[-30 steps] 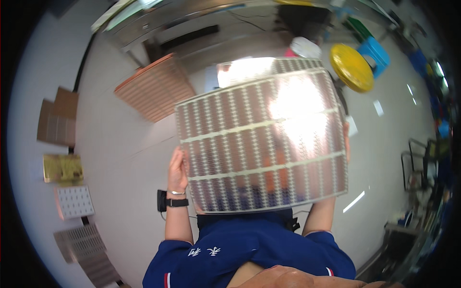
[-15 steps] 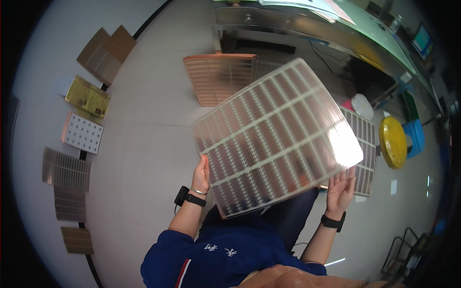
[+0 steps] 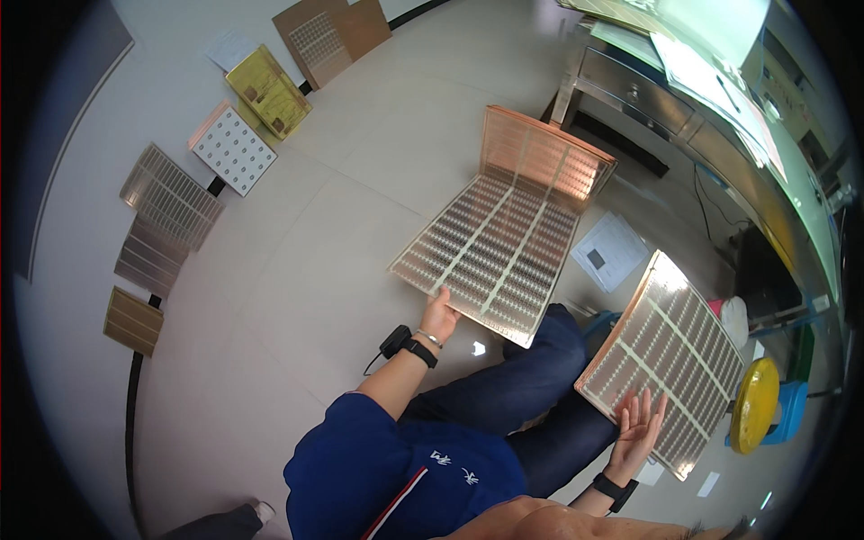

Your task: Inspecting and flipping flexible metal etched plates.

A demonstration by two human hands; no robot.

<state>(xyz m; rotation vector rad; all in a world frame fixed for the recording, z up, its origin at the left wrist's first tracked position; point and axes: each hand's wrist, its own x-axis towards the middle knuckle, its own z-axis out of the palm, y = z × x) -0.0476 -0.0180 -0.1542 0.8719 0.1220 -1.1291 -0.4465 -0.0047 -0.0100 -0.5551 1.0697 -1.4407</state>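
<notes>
Copper-gridded panel (image 3: 490,261) in left hand (image 3: 438,315), right hand (image 3: 637,418) open

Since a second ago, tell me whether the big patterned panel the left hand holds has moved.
Yes. The panel in the left hand was raised upright before the person's chest; now it lies low and flat, its far edge overlapping the copper panel on the floor.
</notes>
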